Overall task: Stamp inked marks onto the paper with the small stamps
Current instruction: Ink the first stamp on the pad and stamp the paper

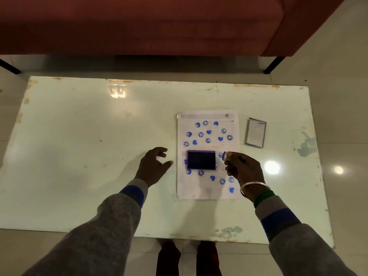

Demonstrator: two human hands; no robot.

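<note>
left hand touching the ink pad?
Apart. In the head view the left hand sits left of the ink pad, with bare table and paper edge plainly between them.

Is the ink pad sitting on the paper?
Yes, the ink pad lies on the paper, covering its middle among the blue marks.

This looks like a home living room. A rust-red upholstered sofa (139, 24) on thin black legs (273, 65) stands along the far edge of a low, glossy white worktop (79, 126) with chipped, rusty edges, on a pale polished tile floor (342, 96) reflecting ceiling lights.
</note>
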